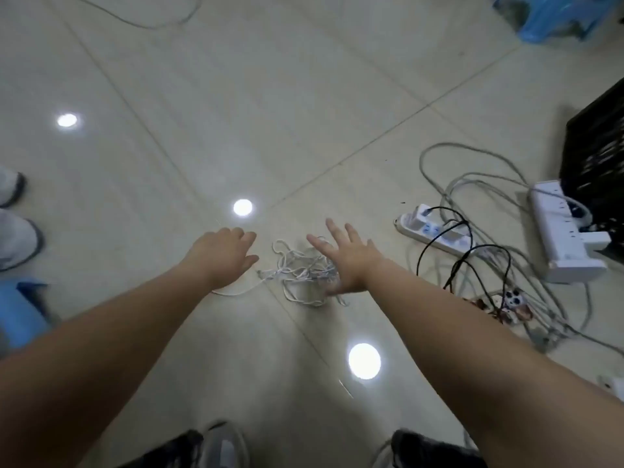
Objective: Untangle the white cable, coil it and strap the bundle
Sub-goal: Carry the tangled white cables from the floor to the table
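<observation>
The white cable (304, 270) lies on the tiled floor (304, 113) as a loose, knotted heap, directly ahead of the person and between the two hands. One strand trails out of the heap to the left and curves under the left wrist.

The left hand (224, 251) is stretched out palm down just left of the heap. Its fingers are relaxed and slightly bent and hold nothing. The right hand (344, 260) is also palm down, with its fingers straight and spread. It covers the right edge of the heap. Whether it touches the strands cannot be told. Neither hand grips the cable.

To the right, well apart from the heap, a white power strip (435, 235) lies flat with plugs in it. Black leads (467, 246) and grey cables (472, 184) loop over and around it. A second, larger power strip (567, 231) lies beyond, next to a black crate (597, 153). A blue stool (553, 15) stands at the top right corner. The person's dark shoes (223, 444) show at the lower edge. Another person's light shoes (15, 231) show at the left edge.
</observation>
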Motion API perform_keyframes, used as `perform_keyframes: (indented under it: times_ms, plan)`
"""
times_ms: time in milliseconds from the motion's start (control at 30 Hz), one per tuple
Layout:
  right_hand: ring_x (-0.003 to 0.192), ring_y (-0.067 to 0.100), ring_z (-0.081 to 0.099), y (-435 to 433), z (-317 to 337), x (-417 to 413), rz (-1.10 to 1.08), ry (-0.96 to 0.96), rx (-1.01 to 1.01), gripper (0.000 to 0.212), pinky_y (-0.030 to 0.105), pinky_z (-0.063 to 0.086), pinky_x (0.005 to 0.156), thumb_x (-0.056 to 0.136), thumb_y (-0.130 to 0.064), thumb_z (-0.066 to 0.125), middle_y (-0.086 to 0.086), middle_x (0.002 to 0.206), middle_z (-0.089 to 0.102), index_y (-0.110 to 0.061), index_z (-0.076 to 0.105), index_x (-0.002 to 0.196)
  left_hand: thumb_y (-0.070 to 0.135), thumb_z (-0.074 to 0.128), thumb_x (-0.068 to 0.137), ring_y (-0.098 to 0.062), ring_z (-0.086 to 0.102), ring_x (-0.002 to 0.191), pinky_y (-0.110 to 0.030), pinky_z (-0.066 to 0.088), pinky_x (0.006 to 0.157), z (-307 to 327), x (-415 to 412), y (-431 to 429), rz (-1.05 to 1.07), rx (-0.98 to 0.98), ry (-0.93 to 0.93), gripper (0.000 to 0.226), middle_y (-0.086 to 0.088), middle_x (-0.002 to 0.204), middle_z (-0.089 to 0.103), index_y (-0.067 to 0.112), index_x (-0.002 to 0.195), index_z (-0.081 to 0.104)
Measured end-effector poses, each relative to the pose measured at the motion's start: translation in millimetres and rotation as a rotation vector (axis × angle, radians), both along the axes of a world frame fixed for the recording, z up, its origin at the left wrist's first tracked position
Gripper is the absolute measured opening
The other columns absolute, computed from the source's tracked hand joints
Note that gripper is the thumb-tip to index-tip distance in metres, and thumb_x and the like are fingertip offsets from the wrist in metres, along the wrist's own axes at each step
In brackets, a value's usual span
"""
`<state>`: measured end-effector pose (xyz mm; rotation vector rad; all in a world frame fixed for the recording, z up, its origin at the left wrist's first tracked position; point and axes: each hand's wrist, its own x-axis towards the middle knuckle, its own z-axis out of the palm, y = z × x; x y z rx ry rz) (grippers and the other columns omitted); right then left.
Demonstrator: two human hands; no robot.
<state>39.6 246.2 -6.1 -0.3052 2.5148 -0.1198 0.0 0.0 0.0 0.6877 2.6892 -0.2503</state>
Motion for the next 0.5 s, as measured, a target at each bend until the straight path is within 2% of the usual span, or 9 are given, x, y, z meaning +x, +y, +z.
perform_keyframes:
  times_ms: [67, 133, 200, 267, 333, 400, 500]
  plan:
    - [0.143, 0.038, -0.018, 0, -23, -4, 0.071, -0.113, 0.07, 0.12, 0.064, 0.028, 0.106, 0.066, -0.048, 0.079, -0.002, 0.151, -0.035, -0.048, -0.014, 0.143, 0.044, 0.032, 0.099, -0.027, 0.051, 0.112, -0.039, 0.045, 0.087, -19, -3, -3, -0.033, -0.069, 0.005, 0.046, -0.007, 0.127, 0.052, 0.015, 0.133, 0.039]
    - [0.142, 0.041, -0.016, 0, -44, -10, 0.127, -0.192, 0.147, 0.13, 0.058, 0.033, 0.106, 0.064, -0.03, 0.085, 0.001, 0.149, -0.039, -0.047, -0.018, 0.142, 0.044, 0.032, 0.099, -0.027, 0.051, 0.114, -0.038, 0.044, 0.087, -39, -5, -6, -0.072, -0.105, 0.007, 0.046, -0.007, 0.129, 0.051, 0.015, 0.135, 0.039]
    - [0.143, 0.042, -0.002, -7, -55, -16, 0.231, -0.171, 0.156, 0.133, 0.051, 0.039, 0.105, 0.065, -0.02, 0.085, 0.005, 0.15, -0.038, -0.046, -0.021, 0.141, 0.043, 0.032, 0.099, -0.027, 0.051, 0.116, -0.037, 0.043, 0.088, -52, -3, -7, -0.092, -0.108, 0.0, 0.046, -0.007, 0.131, 0.05, 0.015, 0.136, 0.038]
    - [0.141, 0.037, 0.014, -20, -63, -22, 0.36, -0.07, 0.238, 0.135, 0.046, 0.045, 0.098, 0.064, -0.025, 0.085, 0.007, 0.152, -0.033, -0.043, -0.024, 0.141, 0.042, 0.032, 0.099, -0.028, 0.05, 0.117, -0.038, 0.042, 0.088, -59, -1, -11, -0.054, -0.07, -0.015, 0.046, -0.007, 0.132, 0.05, 0.015, 0.137, 0.037]
    - [0.143, 0.035, 0.007, -34, -73, -25, 0.454, 0.033, 0.345, 0.137, 0.055, 0.036, 0.104, 0.063, -0.039, 0.084, 0.005, 0.153, -0.031, -0.04, -0.029, 0.14, 0.043, 0.034, 0.099, -0.028, 0.051, 0.116, -0.038, 0.043, 0.089, -64, 0, -15, -0.055, -0.048, -0.011, 0.047, -0.007, 0.132, 0.05, 0.015, 0.137, 0.037]
    - [0.144, 0.037, -0.012, -51, -82, -32, 0.494, 0.032, 0.374, 0.136, 0.068, 0.018, 0.107, 0.063, -0.044, 0.083, 0.002, 0.152, -0.035, -0.041, -0.03, 0.138, 0.044, 0.036, 0.098, -0.028, 0.051, 0.116, -0.039, 0.043, 0.089, -71, -2, -21, -0.034, -0.041, -0.004, 0.049, -0.007, 0.132, 0.051, 0.015, 0.137, 0.037]
    - [0.14, 0.039, -0.023, -69, -93, -49, 0.519, -0.048, 0.33, 0.127, 0.073, 0.014, 0.104, 0.068, -0.041, 0.08, -0.001, 0.151, -0.036, -0.047, -0.027, 0.138, 0.043, 0.037, 0.098, -0.029, 0.052, 0.116, -0.039, 0.043, 0.088, -79, -7, -27, 0.007, -0.038, 0.002, 0.049, -0.008, 0.131, 0.051, 0.014, 0.137, 0.038]
